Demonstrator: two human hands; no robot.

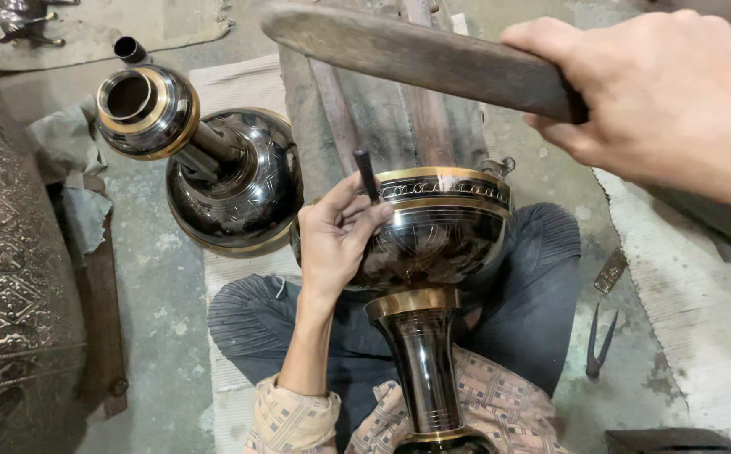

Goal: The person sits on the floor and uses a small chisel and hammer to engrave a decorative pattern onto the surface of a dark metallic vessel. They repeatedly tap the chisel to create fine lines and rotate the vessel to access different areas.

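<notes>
Engraving stage: partway, by the look of it; fine lines already cover bowl and rim band.
Left hand (336, 240): fingers pinched on thin dark metal chisel (367, 175), tip against rim band.
Right hand (668, 92): fist clamped on long flat dark wooden mallet (416, 55), raised above chisel.
Workpiece: glossy black-and-brass engraved metal vase (441, 244), lying across lap.
Beside: similar black-and-brass vessel (214, 160) on floor.
</notes>
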